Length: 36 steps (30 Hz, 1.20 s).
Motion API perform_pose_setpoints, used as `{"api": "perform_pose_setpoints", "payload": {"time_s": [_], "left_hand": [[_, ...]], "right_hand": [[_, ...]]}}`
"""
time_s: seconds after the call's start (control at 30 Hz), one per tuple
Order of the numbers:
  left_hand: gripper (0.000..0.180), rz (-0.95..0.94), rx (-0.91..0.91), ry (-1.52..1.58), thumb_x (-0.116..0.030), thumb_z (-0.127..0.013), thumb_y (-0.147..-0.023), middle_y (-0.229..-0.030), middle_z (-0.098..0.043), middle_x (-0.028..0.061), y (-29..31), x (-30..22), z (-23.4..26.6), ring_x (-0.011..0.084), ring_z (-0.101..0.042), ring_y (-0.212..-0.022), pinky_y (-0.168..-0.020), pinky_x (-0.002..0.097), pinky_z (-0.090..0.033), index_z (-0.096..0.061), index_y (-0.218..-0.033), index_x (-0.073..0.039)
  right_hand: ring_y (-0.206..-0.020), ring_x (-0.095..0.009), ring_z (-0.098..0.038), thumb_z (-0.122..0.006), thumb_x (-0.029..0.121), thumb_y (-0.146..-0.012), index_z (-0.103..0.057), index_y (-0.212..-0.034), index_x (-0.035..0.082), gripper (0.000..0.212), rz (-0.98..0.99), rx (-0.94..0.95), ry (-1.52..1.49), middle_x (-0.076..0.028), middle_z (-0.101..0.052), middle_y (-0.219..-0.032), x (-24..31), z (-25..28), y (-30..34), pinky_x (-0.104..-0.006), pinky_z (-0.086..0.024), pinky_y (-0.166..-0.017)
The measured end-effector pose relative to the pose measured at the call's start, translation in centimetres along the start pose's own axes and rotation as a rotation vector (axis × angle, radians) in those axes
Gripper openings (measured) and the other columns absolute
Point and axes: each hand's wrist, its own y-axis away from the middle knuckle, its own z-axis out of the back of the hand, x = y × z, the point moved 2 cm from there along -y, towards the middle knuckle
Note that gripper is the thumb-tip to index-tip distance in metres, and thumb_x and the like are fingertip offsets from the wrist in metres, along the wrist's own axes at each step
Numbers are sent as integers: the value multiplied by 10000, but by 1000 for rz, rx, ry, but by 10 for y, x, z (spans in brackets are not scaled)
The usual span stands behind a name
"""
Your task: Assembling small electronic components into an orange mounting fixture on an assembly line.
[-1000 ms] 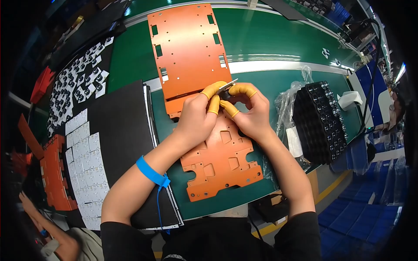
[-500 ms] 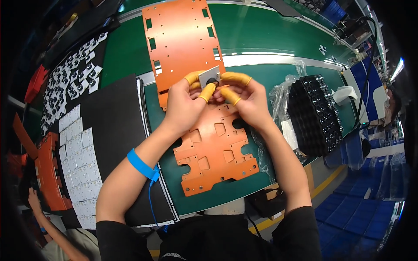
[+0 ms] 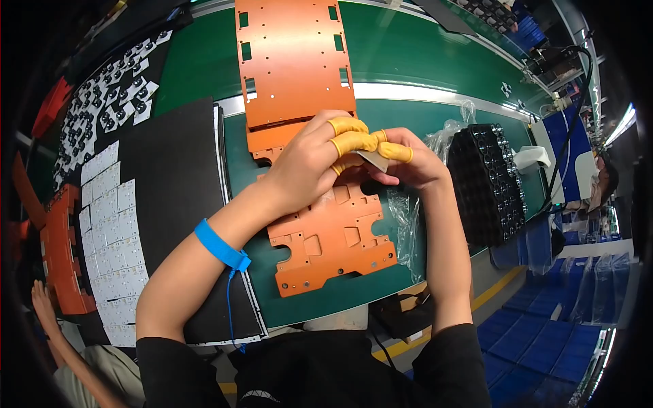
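Observation:
My left hand (image 3: 311,162) and my right hand (image 3: 416,162) meet over the upper part of an orange fixture plate (image 3: 333,255). Between them is a small square board (image 3: 373,162), tilted, its greyish flat side showing at the fingertips. Both hands are closed on it, and yellow finger cots cover several fingertips. Fingers hide most of the board, and its other face cannot be seen. Beyond my hands, a flat orange panel (image 3: 292,64) with rectangular cutouts extends away from the fixture. A blue wrist strap (image 3: 221,246) with a cord circles my left forearm.
Black sheets (image 3: 180,204) lie on the left, with white circuit boards (image 3: 112,251) and boards bearing black round parts (image 3: 81,139) farther left. Black trays (image 3: 479,183) and clear plastic wrap (image 3: 406,238) sit at right. Another person's hand (image 3: 44,306) is at lower left.
The board has turned from upright, with a black round part showing, to tilted with its flat side showing. Both hands have shifted right, and my left fingers now reach over the board.

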Motion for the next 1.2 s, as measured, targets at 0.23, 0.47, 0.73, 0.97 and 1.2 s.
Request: {"api": "perform_pose_setpoints", "payload": {"time_s": [0.23,0.47,0.73,0.97,1.2], "left_hand": [[295,51,-53,-382,55,-615,-692,-1067,-588,101,7,10,4,298,-540,-1041,-845,387,-482,-646,-973,-29],[271,25,57,-291,68,-571,-659,-901,-639,103,10,11,4,305,-579,-978,-835,395,-488,-653,-900,-25],[186,5,265,-452,-31,-645,-706,-924,-651,83,15,6,-4,277,-555,-1050,-888,391,-461,-692,-887,-25],[178,53,299,-451,-32,-643,-715,-934,-642,101,12,4,-8,295,-554,-1041,-903,395,-454,-681,-886,-2],[156,35,209,-387,7,-618,-709,-939,-635,104,12,3,-7,295,-561,-1009,-878,389,-468,-656,-860,15]], "right_hand": [[-526,-40,-423,-663,173,-847,-563,-847,26,178,-89,-432,188,31,-504,-655,0,4,-8,-175,-284,-454],[-557,-43,-414,-669,215,-851,-560,-844,45,202,-264,-593,484,39,-500,-663,-2,-1,-6,-204,-311,-495],[-534,-34,-369,-583,203,-897,-565,-891,34,170,-303,-544,553,44,-478,-672,-8,-12,-12,-194,-264,-466],[-475,-53,-384,-641,191,-885,-566,-882,-11,216,-282,-473,495,22,-477,-603,-8,-2,-11,-235,-271,-418],[-561,-238,-562,-671,104,-811,-639,-833,-15,126,389,-1057,1247,-118,-597,-684,2,-6,-10,-348,-459,-552]]}}
